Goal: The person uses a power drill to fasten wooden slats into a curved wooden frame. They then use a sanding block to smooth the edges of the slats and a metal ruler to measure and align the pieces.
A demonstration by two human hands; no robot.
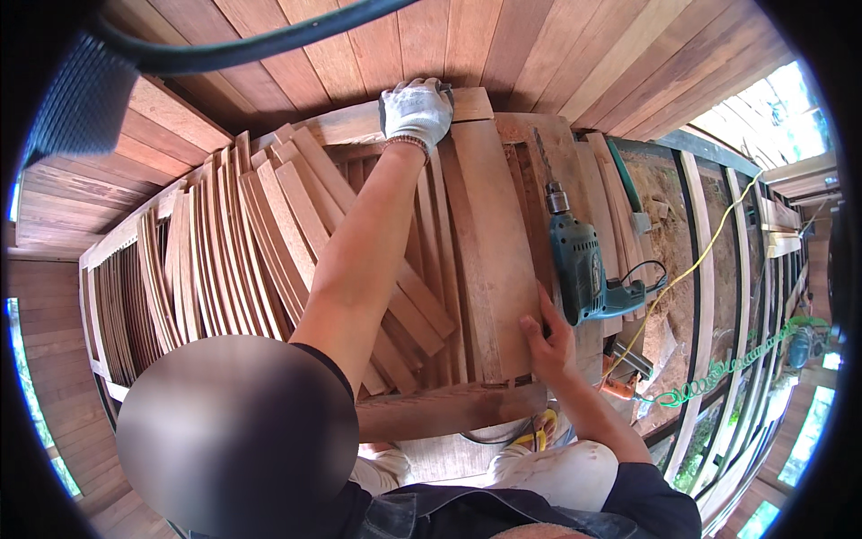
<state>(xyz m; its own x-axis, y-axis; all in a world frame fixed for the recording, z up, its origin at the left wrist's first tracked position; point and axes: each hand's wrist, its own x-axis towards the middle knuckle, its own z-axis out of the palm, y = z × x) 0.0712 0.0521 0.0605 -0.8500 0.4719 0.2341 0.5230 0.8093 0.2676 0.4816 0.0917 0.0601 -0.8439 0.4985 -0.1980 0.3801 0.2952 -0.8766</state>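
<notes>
My left hand, in a white work glove with dark patches, is at the far end of a wooden frame, its fingers curled over the far rail. My bare right hand grips the right edge of a wide wooden board, the thumb on top and the fingers partly hidden along its side. The board runs from the far rail to the near rail. Loose thin wooden slats lie across the frame under my left forearm. A teal power drill with a long bit lies just right of the board.
More slats stand in rows at the left. A yellow cord and a green coiled hose cross the slatted structure at right. An orange-handled tool lies near my right forearm. A dark hose hangs overhead; the lower left is blurred.
</notes>
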